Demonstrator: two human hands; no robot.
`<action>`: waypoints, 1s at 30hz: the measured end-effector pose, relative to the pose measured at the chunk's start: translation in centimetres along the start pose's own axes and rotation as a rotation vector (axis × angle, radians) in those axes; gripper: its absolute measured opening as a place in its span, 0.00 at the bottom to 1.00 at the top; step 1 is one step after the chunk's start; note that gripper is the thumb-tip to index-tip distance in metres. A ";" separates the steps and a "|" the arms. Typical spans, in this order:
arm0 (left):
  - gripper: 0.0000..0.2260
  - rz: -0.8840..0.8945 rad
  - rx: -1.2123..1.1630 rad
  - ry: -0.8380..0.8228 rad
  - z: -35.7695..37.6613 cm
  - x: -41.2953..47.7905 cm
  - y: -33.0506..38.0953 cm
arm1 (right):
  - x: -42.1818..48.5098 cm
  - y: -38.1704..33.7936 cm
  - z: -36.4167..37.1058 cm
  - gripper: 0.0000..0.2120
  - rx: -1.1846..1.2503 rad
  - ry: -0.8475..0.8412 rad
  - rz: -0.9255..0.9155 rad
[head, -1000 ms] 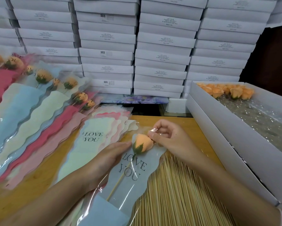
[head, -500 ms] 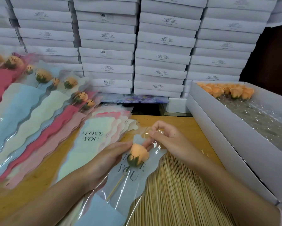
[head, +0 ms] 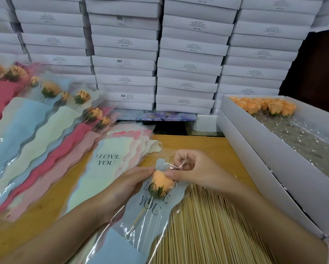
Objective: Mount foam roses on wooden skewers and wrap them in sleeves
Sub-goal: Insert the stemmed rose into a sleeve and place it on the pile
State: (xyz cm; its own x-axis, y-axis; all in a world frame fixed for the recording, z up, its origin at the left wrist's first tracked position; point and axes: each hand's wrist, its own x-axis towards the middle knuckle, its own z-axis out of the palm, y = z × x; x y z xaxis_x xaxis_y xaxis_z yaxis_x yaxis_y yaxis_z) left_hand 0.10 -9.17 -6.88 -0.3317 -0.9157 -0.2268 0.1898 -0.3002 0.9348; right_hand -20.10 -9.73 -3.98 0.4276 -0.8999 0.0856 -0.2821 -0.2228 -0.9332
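Many skewers (head: 207, 229) by sleeve (head: 156, 225), boxes (head: 125, 44) behind

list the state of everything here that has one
orange foam rose on wooden skewer: inside the sleeve
pale blue "love you" plastic sleeve: holds the rose
left hand: fingers straight, against the sleeve
right hand: fingers pinch the sleeve's clear top
long white cardboard box: open, orange roses at far end
pile of bare wooden skewers: loose, unmounted
stacked white boxes: closed

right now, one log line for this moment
step: sleeving | rose: on skewer, in sleeve | left hand: flat beside rose | right hand: pinches sleeve top
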 end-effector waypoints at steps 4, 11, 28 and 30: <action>0.19 0.018 0.043 -0.026 0.0 0.1 0.0 | -0.1 -0.1 0.1 0.13 -0.006 -0.035 -0.030; 0.17 0.065 -0.029 -0.272 -0.2 -0.1 0.2 | -0.1 0.0 0.2 0.11 -0.019 -0.018 -0.064; 0.13 0.023 0.126 -0.313 -0.3 -0.6 0.4 | 0.3 0.7 0.0 0.14 -0.011 0.040 -0.071; 0.18 0.009 0.101 -0.298 -0.4 -0.5 0.3 | 0.3 0.7 -0.1 0.12 0.039 0.072 -0.069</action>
State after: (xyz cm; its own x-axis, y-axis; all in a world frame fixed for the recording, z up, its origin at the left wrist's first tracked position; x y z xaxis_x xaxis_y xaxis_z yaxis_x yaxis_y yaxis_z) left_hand 0.71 -8.92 -6.62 -0.5897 -0.7950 -0.1421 0.1058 -0.2506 0.9623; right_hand -20.27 -10.22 -4.52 0.3818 -0.9078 0.1738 -0.2198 -0.2718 -0.9369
